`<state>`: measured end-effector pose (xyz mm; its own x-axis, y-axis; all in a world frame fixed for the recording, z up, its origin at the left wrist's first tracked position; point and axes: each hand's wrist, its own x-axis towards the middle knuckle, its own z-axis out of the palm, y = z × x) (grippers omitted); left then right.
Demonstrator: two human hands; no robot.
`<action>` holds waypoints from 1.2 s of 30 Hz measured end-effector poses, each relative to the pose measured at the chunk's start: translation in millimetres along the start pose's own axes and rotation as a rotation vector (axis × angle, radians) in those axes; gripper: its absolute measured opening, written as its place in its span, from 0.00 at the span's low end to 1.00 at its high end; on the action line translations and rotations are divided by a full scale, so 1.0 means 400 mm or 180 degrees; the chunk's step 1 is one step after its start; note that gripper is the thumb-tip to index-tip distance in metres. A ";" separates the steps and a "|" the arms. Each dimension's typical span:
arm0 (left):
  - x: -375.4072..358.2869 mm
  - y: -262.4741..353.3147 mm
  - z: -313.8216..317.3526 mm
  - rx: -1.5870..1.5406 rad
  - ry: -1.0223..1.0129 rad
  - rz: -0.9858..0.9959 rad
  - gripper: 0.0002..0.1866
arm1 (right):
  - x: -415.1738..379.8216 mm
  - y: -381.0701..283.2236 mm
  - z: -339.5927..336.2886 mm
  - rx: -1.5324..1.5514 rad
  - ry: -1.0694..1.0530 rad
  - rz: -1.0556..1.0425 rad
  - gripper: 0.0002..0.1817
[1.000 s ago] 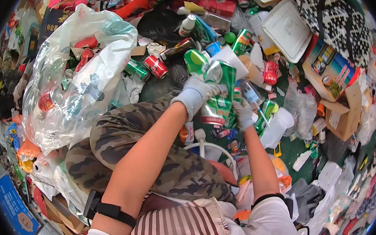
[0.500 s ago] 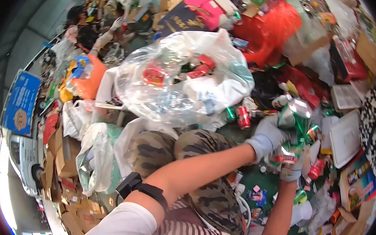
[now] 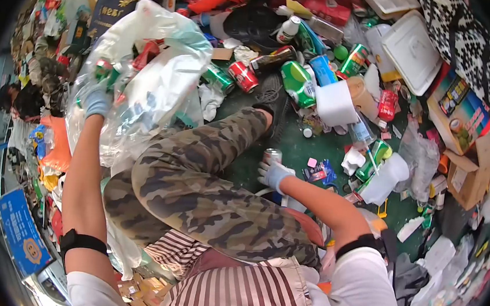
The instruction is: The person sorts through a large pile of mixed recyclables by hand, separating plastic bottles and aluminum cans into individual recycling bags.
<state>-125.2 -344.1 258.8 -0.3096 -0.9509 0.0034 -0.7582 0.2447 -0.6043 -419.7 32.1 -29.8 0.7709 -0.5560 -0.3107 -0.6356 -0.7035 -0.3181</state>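
My left hand [image 3: 96,102], in a pale glove, is at the clear plastic bag [image 3: 176,42] on the left. Its fingers are closed on a green-and-red can [image 3: 105,72], partly blurred by the plastic. More red cans [image 3: 146,54] lie inside the bag. My right hand [image 3: 274,175], gloved too, is low over the green floor beside my knee. Its fingers are wrapped round a silver can [image 3: 272,155], whose top shows above them. Ahead on the floor lie a red can [image 3: 243,76], a green can [image 3: 219,78] and a green-and-white can [image 3: 298,83].
A white foam block [image 3: 336,104], a clear cup with a straw [image 3: 362,132] and a white lidded container [image 3: 412,53] lie to the right. A cardboard box [image 3: 469,175] stands at far right. Another person [image 3: 35,91] is among the rubbish at far left.
My left hand has moved from the right-hand pile to the bag with a can. My right hand has come down and back to the silver can. The view has swung right.
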 end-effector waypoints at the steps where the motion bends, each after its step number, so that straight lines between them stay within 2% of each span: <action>1: 0.014 -0.046 0.064 -0.0197 -0.0201 -0.0094 0.19 | 0.012 -0.007 -0.024 -0.0025 -0.0496 0.0283 0.22; 2: 0.022 -0.081 0.119 -0.0386 -0.0402 -0.0205 0.20 | 0.018 0.003 -0.072 -0.0063 -0.0992 0.0548 0.22; 3: 0.006 -0.059 0.102 -0.0399 -0.0415 -0.0180 0.20 | 0.015 0.026 -0.099 0.0095 -0.1072 0.0854 0.26; 4: -0.035 -0.021 0.055 -0.0185 0.0048 0.0531 0.19 | -0.009 0.055 -0.121 0.0112 -0.1097 0.0875 0.26; 5: -0.072 0.017 0.019 0.0023 0.0535 0.1252 0.19 | -0.046 0.090 -0.138 0.0786 -0.0802 0.1183 0.24; 6: -0.104 0.053 0.016 -0.0153 0.0714 0.1771 0.17 | -0.086 0.131 -0.151 0.1451 -0.0486 0.1498 0.23; 7: -0.127 0.079 0.018 -0.0366 0.0940 0.2252 0.16 | -0.126 0.176 -0.159 0.1479 -0.0499 0.1543 0.24; 8: -0.148 0.090 0.027 -0.0578 0.1136 0.2707 0.16 | -0.171 0.212 -0.153 0.1504 -0.0525 0.1550 0.26; 9: -0.151 0.093 0.046 -0.0595 0.1131 0.2685 0.16 | -0.214 0.246 -0.100 0.2174 -0.0104 0.1964 0.27; 11: -0.120 0.086 0.094 -0.0161 -0.0143 0.1712 0.14 | -0.300 0.302 -0.027 0.2799 0.0521 0.2560 0.32; 12: -0.063 0.047 0.172 -0.0261 -0.0332 0.0817 0.13 | -0.337 0.300 -0.056 0.2774 0.0689 0.2736 0.36; 14: 0.055 -0.049 0.294 -0.0686 -0.0491 -0.0642 0.14 | -0.382 0.275 -0.094 0.2894 0.1090 0.3334 0.37; 15: 0.080 -0.036 0.301 -0.0727 -0.0460 -0.0635 0.14 | -0.394 0.263 -0.090 0.2971 0.1271 0.3602 0.38; 17: 0.119 -0.012 0.310 -0.2340 -0.1396 -0.1358 0.20 | -0.404 0.235 -0.079 0.3034 0.1649 0.4161 0.38; 18: 0.112 0.061 0.229 -0.1034 -0.1261 -0.0790 0.26 | -0.392 0.226 -0.071 0.3028 0.1856 0.4412 0.38; 19: 0.101 0.068 0.415 0.0260 0.0072 0.0141 0.31 | -0.375 0.223 -0.044 0.3258 0.2607 0.4244 0.36; 20: 0.072 0.151 0.306 -0.0648 -0.0134 -0.0638 0.33 | -0.349 0.235 -0.030 0.3105 0.2863 0.4374 0.33; 21: 0.069 0.178 0.308 -0.0550 -0.0239 -0.0754 0.34 | -0.314 0.258 -0.045 0.3740 0.3385 0.4387 0.30; 22: 0.083 0.191 0.324 -0.0459 -0.0353 -0.0872 0.35 | -0.272 0.286 -0.070 0.4387 0.3891 0.4350 0.28; 23: 0.117 0.180 0.346 -0.0461 -0.0357 -0.0931 0.35 | -0.232 0.323 -0.093 0.4276 0.4116 0.4067 0.26; 24: 0.151 0.153 0.378 -0.0326 -0.0376 -0.0913 0.36 | -0.184 0.351 -0.186 0.4444 0.4260 0.3996 0.26; 26: 0.223 0.085 0.420 -0.0428 -0.0609 -0.0820 0.34 | -0.090 0.436 -0.267 0.4072 0.3887 0.3819 0.27; 28: 0.250 0.074 0.418 -0.0755 -0.0722 -0.0975 0.30 | 0.015 0.515 -0.388 0.4311 0.4298 0.3196 0.25; 30: 0.215 0.067 0.507 -0.0964 -0.0432 -0.1151 0.25 | 0.106 0.556 -0.606 0.4595 0.5084 0.2033 0.24; 31: 0.161 0.079 0.467 -0.0517 -0.0317 -0.0621 0.24 | 0.150 0.581 -0.672 0.3331 0.4890 0.1745 0.24; 32: 0.112 0.093 0.420 -0.0086 -0.0225 -0.0070 0.23 | 0.205 0.601 -0.741 0.3359 0.4641 0.1166 0.26; 33: 0.106 0.079 0.403 -0.0032 -0.0261 -0.0165 0.23 | 0.260 0.622 -0.809 0.3417 0.4355 0.0593 0.28; 35: 0.119 0.084 0.397 -0.0354 -0.1193 -0.0687 0.21 | 0.392 0.576 -0.943 0.5283 0.3645 -0.0360 0.34; 36: 0.098 0.042 0.416 -0.0305 -0.0877 -0.0288 0.19 | 0.452 0.529 -0.985 0.5908 0.3382 -0.0468 0.37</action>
<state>-54.8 -408.9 116.0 -0.0811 -0.9820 -0.1704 -0.8304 0.1611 -0.5334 -398.3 -391.7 199.8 0.1106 -0.9912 0.0722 0.6301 0.0137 -0.7764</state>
